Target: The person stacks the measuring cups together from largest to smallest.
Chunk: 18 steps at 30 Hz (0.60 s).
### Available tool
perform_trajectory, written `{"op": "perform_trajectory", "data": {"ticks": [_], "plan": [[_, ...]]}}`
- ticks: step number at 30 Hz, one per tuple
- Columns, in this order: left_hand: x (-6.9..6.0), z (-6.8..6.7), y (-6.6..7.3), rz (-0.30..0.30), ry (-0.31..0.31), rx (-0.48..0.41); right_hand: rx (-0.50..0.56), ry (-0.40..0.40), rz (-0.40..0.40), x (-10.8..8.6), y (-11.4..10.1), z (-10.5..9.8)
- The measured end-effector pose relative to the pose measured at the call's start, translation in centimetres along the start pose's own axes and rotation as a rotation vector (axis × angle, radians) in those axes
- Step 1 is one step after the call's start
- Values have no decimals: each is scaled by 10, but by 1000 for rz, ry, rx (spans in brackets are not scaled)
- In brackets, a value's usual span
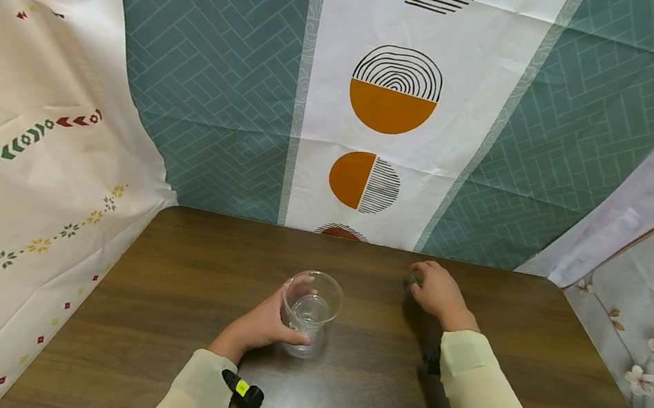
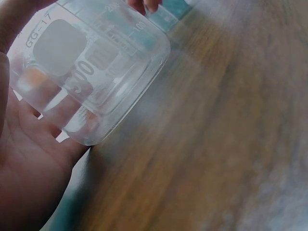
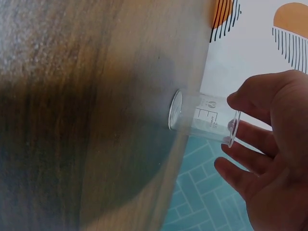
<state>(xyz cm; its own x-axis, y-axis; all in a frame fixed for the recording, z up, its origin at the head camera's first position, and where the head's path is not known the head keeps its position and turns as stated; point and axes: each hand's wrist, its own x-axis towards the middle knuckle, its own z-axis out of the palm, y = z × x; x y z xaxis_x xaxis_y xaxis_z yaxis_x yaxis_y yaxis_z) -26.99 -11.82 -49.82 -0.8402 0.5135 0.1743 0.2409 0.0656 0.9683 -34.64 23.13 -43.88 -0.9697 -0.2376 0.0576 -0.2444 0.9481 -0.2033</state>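
Observation:
My left hand (image 1: 264, 326) grips a large clear glass beaker (image 1: 316, 314) around its side, thumb in front and fingers behind the glass. GG-17 and volume marks show on that beaker (image 2: 103, 60) in the left wrist view; its mouth faces up, and its base is at or close to the tabletop. Farther back on the right, my right hand (image 1: 438, 295) pinches the rim of a small clear beaker (image 3: 204, 118) between thumb and fingers. The small one stands upright on the table with a 25 mark on its side. In the head view the hand mostly hides it.
Both beakers are on a brown wooden table (image 1: 207, 250). A teal and white patterned cloth (image 1: 223, 92) hangs behind its far edge. Cream cloth (image 1: 19, 203) lies along the left side, and a floral cloth (image 1: 652, 347) covers the right side.

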Motion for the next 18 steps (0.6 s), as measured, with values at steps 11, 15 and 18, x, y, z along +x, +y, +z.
{"op": "perform_trajectory", "data": {"ticks": [11, 15, 18], "plan": [[0, 0, -1, 0, 0, 4, 22, -10, 8, 1, 0, -1], [0, 0, 0, 3, 1, 6, 24, -14, 18, 2, 0, -1], [0, 0, 0, 2, 3, 11, 18, -19, 21, 3, 0, -2]]}}
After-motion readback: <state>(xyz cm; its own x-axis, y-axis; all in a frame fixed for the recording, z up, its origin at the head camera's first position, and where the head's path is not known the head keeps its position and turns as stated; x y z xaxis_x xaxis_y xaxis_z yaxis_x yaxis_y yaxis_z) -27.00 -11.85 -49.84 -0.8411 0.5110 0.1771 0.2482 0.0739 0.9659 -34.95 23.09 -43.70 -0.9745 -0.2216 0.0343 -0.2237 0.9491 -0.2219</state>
